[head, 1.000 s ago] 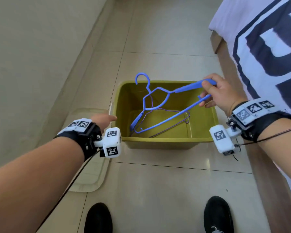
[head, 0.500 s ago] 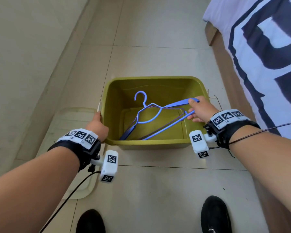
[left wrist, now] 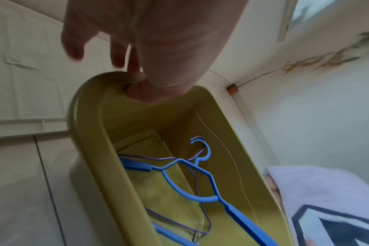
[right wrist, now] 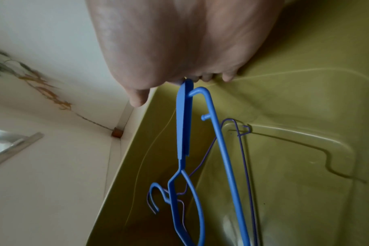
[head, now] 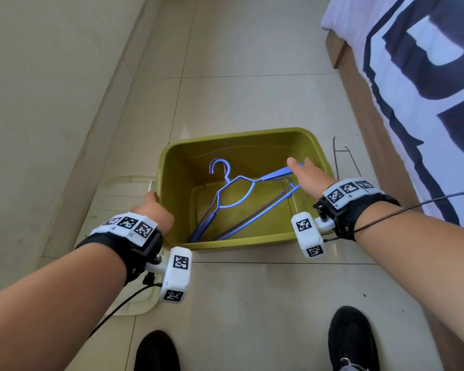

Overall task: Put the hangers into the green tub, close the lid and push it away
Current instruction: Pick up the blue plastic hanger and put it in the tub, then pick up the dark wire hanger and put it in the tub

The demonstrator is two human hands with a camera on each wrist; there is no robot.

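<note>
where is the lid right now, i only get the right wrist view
Observer: The translucent lid lies flat on the floor, left of the green tub.
Operator: is the left hand free to grab it
Observer: No, the left hand grips the tub's left rim, thumb inside.
Operator: any hangers outside the tub
Observer: Perhaps: a thin dark wire shape lies on the floor right of the tub, too thin to name.

Left hand [left wrist: 150, 41] is gripping the olive-green plastic tub's [left wrist: 91, 133] rim; a blue plastic hanger [left wrist: 192, 189] is lying atop a thin purple wire hanger [left wrist: 197, 186] inside.
</note>
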